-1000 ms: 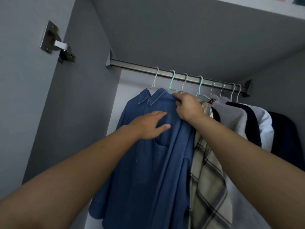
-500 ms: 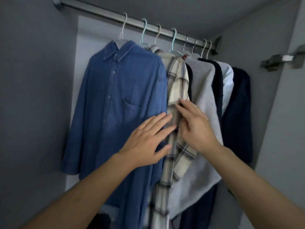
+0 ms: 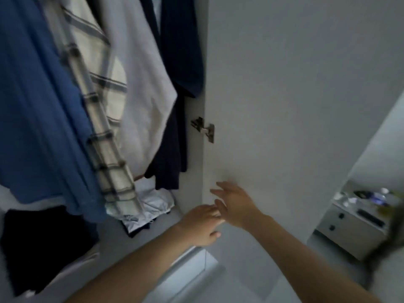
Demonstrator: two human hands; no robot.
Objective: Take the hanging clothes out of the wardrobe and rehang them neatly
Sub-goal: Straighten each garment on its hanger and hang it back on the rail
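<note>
Both the left hand [image 3: 202,224] and right hand [image 3: 235,204] reach low, fingers spread and empty, near the grey wardrobe door [image 3: 284,106]; the hanging blue denim shirt [image 3: 39,106] and cream plaid shirt [image 3: 98,95] risk staying untidy.

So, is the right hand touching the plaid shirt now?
Apart. The head view shows the right hand low beside the wardrobe door, with open space between it and the plaid shirt.
</note>
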